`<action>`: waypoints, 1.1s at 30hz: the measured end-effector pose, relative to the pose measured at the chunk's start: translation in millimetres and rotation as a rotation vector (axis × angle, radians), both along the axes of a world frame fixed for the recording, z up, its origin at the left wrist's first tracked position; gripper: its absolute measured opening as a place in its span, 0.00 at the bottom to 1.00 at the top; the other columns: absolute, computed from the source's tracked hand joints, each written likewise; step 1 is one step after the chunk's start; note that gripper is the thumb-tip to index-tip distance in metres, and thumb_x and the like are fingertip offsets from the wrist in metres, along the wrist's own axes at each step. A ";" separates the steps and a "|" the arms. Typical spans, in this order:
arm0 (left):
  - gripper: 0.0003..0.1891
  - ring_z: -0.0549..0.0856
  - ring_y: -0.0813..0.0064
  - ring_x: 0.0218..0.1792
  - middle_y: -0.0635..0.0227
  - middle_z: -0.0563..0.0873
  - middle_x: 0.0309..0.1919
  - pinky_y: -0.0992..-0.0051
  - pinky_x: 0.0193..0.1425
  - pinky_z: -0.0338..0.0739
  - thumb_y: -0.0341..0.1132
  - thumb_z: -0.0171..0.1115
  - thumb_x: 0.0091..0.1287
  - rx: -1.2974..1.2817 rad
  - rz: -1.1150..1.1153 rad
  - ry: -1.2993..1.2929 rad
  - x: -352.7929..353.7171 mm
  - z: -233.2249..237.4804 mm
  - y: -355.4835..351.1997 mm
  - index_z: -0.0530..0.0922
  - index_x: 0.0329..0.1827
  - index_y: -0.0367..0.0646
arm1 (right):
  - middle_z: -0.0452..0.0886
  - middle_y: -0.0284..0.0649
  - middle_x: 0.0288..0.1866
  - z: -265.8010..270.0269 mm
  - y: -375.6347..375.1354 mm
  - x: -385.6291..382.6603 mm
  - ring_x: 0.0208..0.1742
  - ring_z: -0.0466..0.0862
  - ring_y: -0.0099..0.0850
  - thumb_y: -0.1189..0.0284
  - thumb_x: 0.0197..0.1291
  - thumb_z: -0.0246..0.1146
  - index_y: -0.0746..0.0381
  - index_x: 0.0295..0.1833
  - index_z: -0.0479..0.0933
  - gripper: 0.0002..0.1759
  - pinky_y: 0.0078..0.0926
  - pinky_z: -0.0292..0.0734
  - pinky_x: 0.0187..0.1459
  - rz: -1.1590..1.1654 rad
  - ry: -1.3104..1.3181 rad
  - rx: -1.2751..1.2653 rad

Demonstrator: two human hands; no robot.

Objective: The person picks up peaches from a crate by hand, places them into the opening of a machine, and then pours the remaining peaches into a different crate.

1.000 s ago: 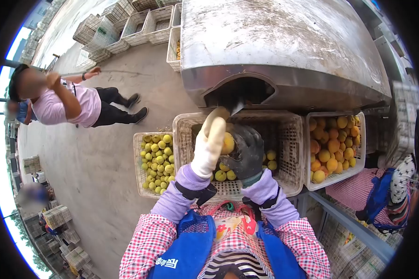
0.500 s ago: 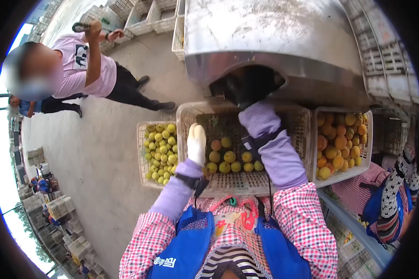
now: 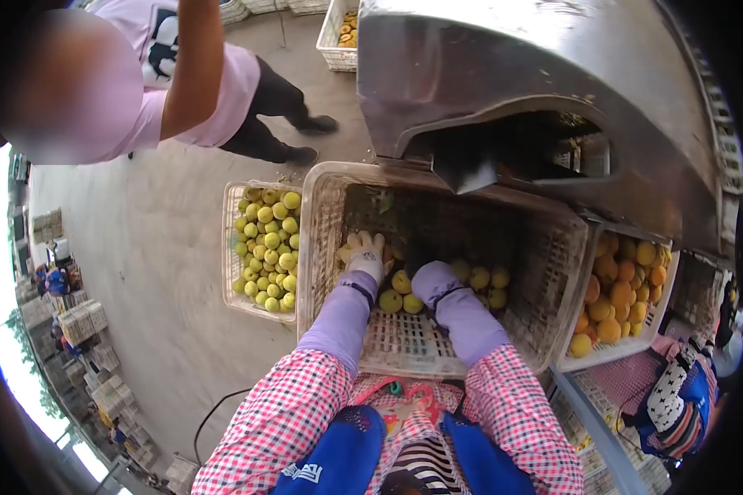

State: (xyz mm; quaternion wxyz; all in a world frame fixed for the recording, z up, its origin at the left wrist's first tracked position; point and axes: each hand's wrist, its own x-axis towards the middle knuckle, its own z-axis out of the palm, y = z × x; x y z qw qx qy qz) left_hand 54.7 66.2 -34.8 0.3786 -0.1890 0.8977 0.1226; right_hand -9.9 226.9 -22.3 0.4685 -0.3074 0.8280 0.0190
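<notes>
A large plastic crate (image 3: pixel 314 239) stands in front of me, with a few yellow-green fruits, seemingly peaches (image 3: pixel 390 301), on its floor. My left hand (image 3: pixel 367 254), in a whitish glove, reaches into its left side with the fingers spread over fruit there. Beside it, my right hand (image 3: pixel 423 254), in a dark glove, is down in the middle of the crate between fruits. Its fingers blend into the dark interior, so their grip is hidden. Just beyond the crate is the metal machine (image 3: pixel 504 49) with a dark opening and a chute lip (image 3: pixel 470 175).
A smaller crate of yellow-green fruit (image 3: pixel 268 247) stands on the left, and a crate of orange-yellow fruit (image 3: pixel 619 293) on the right. A person in a pink shirt (image 3: pixel 215 91) stands at upper left. Another person (image 3: pixel 677 396) is at right, past a blue-grey rail (image 3: pixel 598 433).
My right hand has come out of the machine's opening and down into the crate. My left hand has lowered from above the crate onto the fruit. The pink-shirted person appears closer.
</notes>
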 end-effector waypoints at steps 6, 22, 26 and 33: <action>0.36 0.78 0.49 0.66 0.54 0.77 0.65 0.51 0.65 0.77 0.64 0.62 0.69 0.129 0.049 0.159 3.9 -33.8 -32.9 0.71 0.74 0.51 | 0.87 0.52 0.57 14.6 -8.4 -17.8 0.56 0.88 0.44 0.74 0.62 0.70 0.62 0.60 0.83 0.20 0.44 0.84 0.55 0.024 -0.106 0.000; 0.26 0.87 0.68 0.52 0.54 0.89 0.51 0.70 0.60 0.81 0.42 0.68 0.70 0.860 0.731 0.816 -24.1 242.6 27.7 0.79 0.65 0.32 | 0.76 0.50 0.72 201.3 45.6 1.9 0.69 0.79 0.38 0.74 0.62 0.75 0.66 0.79 0.65 0.42 0.36 0.74 0.72 -0.877 0.107 -1.186; 0.29 0.87 0.66 0.54 0.53 0.88 0.54 0.70 0.62 0.80 0.42 0.68 0.71 0.802 0.682 0.908 -30.7 289.2 32.8 0.76 0.68 0.32 | 0.76 0.52 0.71 240.4 31.9 -7.7 0.69 0.79 0.41 0.70 0.59 0.78 0.67 0.77 0.67 0.43 0.38 0.74 0.71 -0.875 0.260 -1.332; 0.33 0.83 0.80 0.38 0.66 0.84 0.50 0.77 0.42 0.83 0.47 0.65 0.78 1.211 0.967 0.669 -23.9 306.6 8.6 0.67 0.80 0.41 | 0.75 0.55 0.71 240.7 -21.0 -68.8 0.68 0.77 0.53 0.62 0.56 0.79 0.68 0.72 0.70 0.43 0.46 0.73 0.70 -1.114 0.339 -1.435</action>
